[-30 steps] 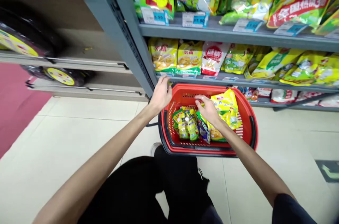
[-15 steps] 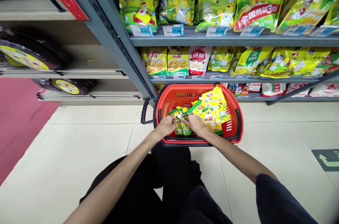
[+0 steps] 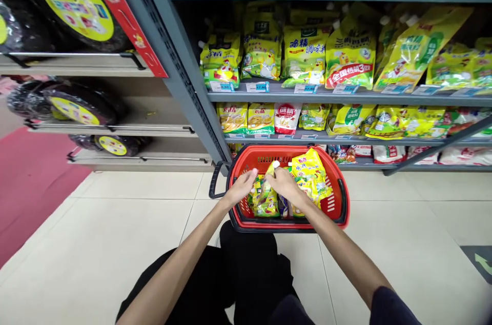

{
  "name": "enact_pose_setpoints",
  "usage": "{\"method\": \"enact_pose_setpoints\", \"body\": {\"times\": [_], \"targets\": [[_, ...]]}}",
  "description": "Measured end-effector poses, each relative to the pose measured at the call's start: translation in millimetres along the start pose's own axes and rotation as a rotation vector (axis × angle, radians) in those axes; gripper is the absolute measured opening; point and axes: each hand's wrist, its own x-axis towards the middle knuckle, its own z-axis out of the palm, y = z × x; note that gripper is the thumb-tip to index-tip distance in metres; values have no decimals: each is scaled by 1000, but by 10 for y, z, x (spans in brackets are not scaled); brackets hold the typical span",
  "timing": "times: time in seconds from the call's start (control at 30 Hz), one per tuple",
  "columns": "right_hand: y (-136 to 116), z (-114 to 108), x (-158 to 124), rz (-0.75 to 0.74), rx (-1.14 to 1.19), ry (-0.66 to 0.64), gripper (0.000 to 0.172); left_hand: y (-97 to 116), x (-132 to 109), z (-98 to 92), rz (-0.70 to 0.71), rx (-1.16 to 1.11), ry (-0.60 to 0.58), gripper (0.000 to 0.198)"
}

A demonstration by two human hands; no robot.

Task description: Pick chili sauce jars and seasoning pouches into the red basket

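Note:
A red shopping basket (image 3: 340, 207) with black handles holds several yellow seasoning packets. In its left half, a yellow-green spouted seasoning pouch (image 3: 268, 206) with a white cap stands tilted, and my right hand (image 3: 283, 183) is closed on its upper right side. My left hand (image 3: 241, 187) is just left of that pouch, fingers stretched out and holding nothing that shows. Smaller yellow packets (image 3: 253, 189) are partly hidden beneath it. Yellow chicken-seasoning bags (image 3: 309, 168) lie in the right half, with a dark blue packet (image 3: 283, 206) between the two groups.
Behind the basket, grey shelves (image 3: 346, 97) carry rows of seasoning bags (image 3: 349, 58) with price tags. Black plastic-wrapped round goods (image 3: 77, 107) fill the left shelves. A slanting dark bar (image 3: 442, 145) crosses the lower right shelves. My knees (image 3: 249, 258) are right before the basket.
The view has tilted up, showing more of the shelves. The capped pouch now stands up between my hands, where small packets showed before. My left hand has come away from the packets.

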Motion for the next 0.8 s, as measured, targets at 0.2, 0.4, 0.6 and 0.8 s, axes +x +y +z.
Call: {"method": "enact_pose_setpoints", "body": {"times": [0.2,0.4,0.6,0.8], "targets": [[-350,-440,-203,-441,465,300,28,472,-166,-136,172,-804,79,67],[-178,-442,-61,-191,1066,343,54,616,-286,-309,88,-862,17,66],[-141,-397,-62,-226,1151,230,43,585,-258,-281,178,-858,84,60],[-40,-355,-176,-207,1129,231,40,636,-261,-188,150,-816,82,64]]}}
